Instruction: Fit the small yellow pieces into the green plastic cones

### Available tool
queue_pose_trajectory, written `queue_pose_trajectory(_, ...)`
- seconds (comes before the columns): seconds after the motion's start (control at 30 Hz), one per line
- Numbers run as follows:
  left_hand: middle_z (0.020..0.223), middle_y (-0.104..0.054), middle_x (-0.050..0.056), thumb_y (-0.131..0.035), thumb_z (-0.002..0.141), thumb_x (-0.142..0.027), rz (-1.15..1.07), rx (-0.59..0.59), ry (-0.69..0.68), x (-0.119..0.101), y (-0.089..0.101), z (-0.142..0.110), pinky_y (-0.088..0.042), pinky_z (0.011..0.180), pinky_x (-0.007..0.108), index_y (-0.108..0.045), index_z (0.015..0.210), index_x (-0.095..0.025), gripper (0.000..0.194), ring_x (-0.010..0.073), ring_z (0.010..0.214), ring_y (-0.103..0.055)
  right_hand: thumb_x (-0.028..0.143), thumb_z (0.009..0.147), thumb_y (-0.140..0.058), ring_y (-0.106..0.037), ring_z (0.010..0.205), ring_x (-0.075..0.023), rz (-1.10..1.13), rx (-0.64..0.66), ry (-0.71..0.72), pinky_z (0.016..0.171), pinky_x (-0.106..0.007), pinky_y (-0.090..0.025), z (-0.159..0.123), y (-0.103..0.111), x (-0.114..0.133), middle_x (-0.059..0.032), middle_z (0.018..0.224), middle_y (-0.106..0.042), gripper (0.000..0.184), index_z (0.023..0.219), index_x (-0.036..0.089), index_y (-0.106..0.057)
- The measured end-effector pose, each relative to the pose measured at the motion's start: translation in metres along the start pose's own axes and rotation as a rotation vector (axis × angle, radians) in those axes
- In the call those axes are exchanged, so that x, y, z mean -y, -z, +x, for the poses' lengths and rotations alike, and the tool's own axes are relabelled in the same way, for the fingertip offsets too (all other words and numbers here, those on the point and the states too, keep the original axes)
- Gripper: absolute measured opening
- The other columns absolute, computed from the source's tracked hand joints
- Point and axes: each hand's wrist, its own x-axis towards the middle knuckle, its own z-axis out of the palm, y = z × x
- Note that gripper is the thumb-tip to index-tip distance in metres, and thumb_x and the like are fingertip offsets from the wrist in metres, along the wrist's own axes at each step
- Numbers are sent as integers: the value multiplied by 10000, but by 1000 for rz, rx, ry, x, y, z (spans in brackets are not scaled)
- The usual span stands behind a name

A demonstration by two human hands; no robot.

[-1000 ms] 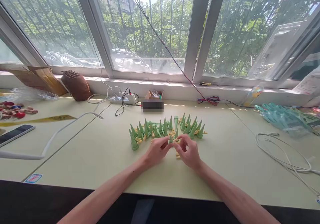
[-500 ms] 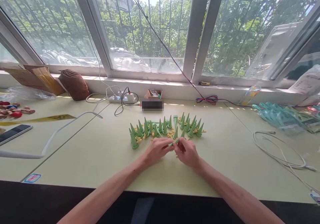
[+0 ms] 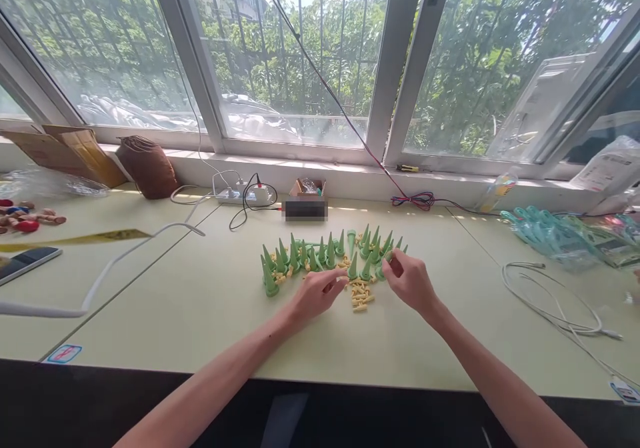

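Several green cones [image 3: 271,281] with round bases stand in rows on the table, and small pale-yellow pegs [image 3: 360,296] lie loose among and in front of them. My left hand [image 3: 317,293] hovers in front of the middle rows, index finger stretched towards a green cone [image 3: 353,268]; nothing shows in it. Over at the right cluster, my right hand [image 3: 414,283] pinches a green cone [image 3: 385,266] by its upper part; fingers partly hide that cone and its neighbours.
Behind the cones are a small cardboard box [image 3: 307,187] and a blurred black object [image 3: 305,209]. To the left lie a phone [image 3: 30,265], a white cable [image 3: 120,261] and a brown pouch [image 3: 147,167]. Coiled cables [image 3: 555,301] and bagged teal items [image 3: 543,228] occupy the right.
My hands were together over a green cone in front of the rows. The right hand has moved right to the cone cluster, uncovering the yellow pegs; the left stays nearly in place.
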Motion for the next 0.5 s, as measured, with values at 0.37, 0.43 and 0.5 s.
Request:
queue_pose_trajectory(0.37, 551, -536, -23, -447, 980, -325, 29, 22, 22, -2, 1, 0, -318, 476, 193, -687, 876, -166, 305, 78, 454, -394, 243, 910, -508, -500, 515, -133, 29, 56, 80, 559, -261, -417, -10, -6, -8, 7, 615, -567, 113, 891, 173, -595)
queue_pose_trajectory(0.43, 540, -515, -29, -447, 979, -320, 33, 23, 27, -2, 1, 0, -312, 480, 196, -684, 862, -171, 303, 79, 452, -387, 236, 913, -505, -514, 522, -135, 15, 101, 98, 568, -267, -422, -10, -4, -7, -5, 644, -592, 112, 893, 175, -597)
queue_pose_trajectory(0.5, 539, -502, -35, -454, 976, -309, 30, 28, 33, -3, 1, 0, -307, 483, 197, -680, 858, -175, 288, 80, 454, -385, 230, 924, -492, -531, 541, -138, -5, 149, 104, 572, -271, -420, -9, -2, -7, -20, 694, -614, 122, 892, 178, -597)
